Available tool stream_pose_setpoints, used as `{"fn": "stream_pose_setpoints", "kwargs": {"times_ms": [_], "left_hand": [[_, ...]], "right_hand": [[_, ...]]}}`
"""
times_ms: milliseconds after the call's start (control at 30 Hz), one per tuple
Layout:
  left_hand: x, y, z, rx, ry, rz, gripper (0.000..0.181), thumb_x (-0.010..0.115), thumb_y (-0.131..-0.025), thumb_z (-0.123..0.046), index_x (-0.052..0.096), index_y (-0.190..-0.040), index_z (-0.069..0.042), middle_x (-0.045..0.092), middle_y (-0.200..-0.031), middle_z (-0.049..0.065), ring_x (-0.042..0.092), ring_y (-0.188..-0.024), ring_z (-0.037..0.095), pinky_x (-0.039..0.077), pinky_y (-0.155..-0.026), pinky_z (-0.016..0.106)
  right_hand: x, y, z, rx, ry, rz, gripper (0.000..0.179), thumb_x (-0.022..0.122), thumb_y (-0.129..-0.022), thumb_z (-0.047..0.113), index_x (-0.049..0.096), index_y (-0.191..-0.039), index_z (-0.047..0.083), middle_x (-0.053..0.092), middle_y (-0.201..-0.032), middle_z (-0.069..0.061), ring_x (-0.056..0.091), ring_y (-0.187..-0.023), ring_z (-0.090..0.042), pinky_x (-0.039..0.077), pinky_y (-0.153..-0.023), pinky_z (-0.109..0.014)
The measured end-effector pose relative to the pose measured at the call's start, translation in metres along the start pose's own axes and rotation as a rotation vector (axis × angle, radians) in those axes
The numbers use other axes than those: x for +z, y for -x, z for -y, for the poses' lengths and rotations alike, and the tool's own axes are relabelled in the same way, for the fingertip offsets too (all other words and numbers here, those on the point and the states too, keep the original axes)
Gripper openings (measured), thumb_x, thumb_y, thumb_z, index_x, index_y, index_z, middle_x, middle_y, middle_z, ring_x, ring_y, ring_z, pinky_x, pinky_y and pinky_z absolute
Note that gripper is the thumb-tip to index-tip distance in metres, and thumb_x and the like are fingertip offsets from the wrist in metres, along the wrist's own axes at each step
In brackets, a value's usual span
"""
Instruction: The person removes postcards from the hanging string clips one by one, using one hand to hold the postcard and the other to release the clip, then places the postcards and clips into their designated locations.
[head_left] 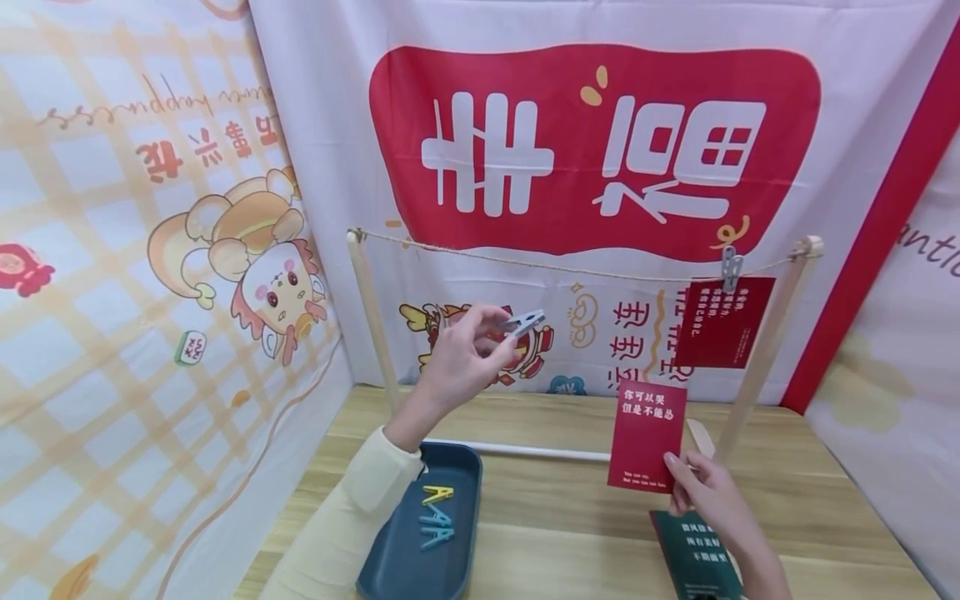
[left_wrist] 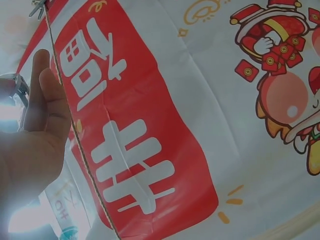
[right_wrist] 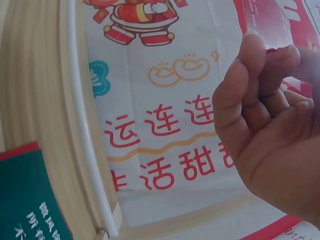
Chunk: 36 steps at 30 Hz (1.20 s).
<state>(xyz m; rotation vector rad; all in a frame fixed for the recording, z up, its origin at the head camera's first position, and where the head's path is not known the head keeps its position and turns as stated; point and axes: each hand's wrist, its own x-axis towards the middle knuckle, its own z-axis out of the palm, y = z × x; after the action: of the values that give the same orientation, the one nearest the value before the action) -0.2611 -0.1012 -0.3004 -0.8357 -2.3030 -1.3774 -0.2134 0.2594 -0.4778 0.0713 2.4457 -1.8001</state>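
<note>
My left hand (head_left: 474, 354) pinches a grey clothespin (head_left: 527, 322) between thumb and fingers, raised a little below the twine (head_left: 555, 268) in the head view. In the left wrist view the clothespin (left_wrist: 21, 90) is partly hidden behind the fingers. With thumb and fingertips, my right hand (head_left: 705, 487) grips the lower right corner of a red card (head_left: 647, 433) with white lettering, held upright. Another red card (head_left: 723, 333) hangs from the twine at the right, under a grey clothespin (head_left: 730, 268).
A wooden frame (head_left: 761, 367) carries the twine between two posts. On the table (head_left: 555, 533), a dark blue tray (head_left: 405, 567) holds yellow and blue clothespins (head_left: 437, 517). Green cards (head_left: 697, 550) lie below my right hand. Printed cloth (head_left: 322, 108) covers the walls.
</note>
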Motion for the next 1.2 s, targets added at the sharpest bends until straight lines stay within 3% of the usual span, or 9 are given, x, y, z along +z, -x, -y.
{"fn": "stream_pose_setpoints", "kwargs": {"times_ms": [167,467,833,1033,1200], "left_hand": [[-0.004,0.008,0.007,-0.025,0.01,0.011,0.032,0.068,-0.092,-0.016,0.054,-0.12,-0.01,0.071,-0.113,0.007,0.074,-0.081,0.015,0.059,-0.069,0.025],[-0.008,0.025,0.022,-0.08,0.054,0.044,0.028,0.067,-0.093,-0.017,0.053,-0.117,-0.012,0.072,-0.111,0.009,0.074,-0.086,0.017,0.06,-0.072,0.025],[-0.015,0.054,0.059,-0.131,0.099,0.048,0.025,0.064,-0.094,-0.008,0.052,-0.115,-0.007,0.073,-0.108,0.014,0.075,-0.081,0.019,0.058,-0.069,0.023],[-0.021,0.071,0.072,-0.185,0.145,0.082,0.027,0.063,-0.096,-0.012,0.049,-0.118,-0.004,0.07,-0.116,0.019,0.075,-0.083,0.02,0.059,-0.078,0.026],[-0.024,0.086,0.083,-0.239,0.16,0.089,0.026,0.062,-0.096,-0.01,0.047,-0.116,-0.003,0.069,-0.118,0.021,0.075,-0.081,0.022,0.059,-0.079,0.028]], "right_hand": [[-0.003,0.0,-0.005,0.047,0.038,0.023,0.045,0.052,-0.099,0.046,0.051,-0.096,0.002,0.06,-0.069,-0.009,0.067,-0.07,-0.029,0.055,-0.072,-0.027],[-0.001,0.001,-0.021,0.054,0.083,0.057,0.047,0.052,-0.1,0.042,0.052,-0.094,-0.004,0.062,-0.067,-0.013,0.067,-0.067,-0.026,0.056,-0.069,-0.028],[-0.007,0.007,-0.037,0.147,0.087,0.068,0.045,0.05,-0.101,0.045,0.054,-0.102,0.0,0.062,-0.067,-0.008,0.066,-0.068,-0.024,0.054,-0.068,-0.028],[-0.014,0.008,-0.045,0.15,0.099,0.111,0.045,0.047,-0.102,0.045,0.053,-0.102,0.0,0.062,-0.069,-0.007,0.065,-0.071,-0.025,0.053,-0.069,-0.028],[-0.021,0.011,-0.052,0.168,0.087,0.132,0.05,0.046,-0.102,0.046,0.054,-0.111,-0.002,0.063,-0.071,-0.008,0.064,-0.07,-0.023,0.053,-0.068,-0.028]]}}
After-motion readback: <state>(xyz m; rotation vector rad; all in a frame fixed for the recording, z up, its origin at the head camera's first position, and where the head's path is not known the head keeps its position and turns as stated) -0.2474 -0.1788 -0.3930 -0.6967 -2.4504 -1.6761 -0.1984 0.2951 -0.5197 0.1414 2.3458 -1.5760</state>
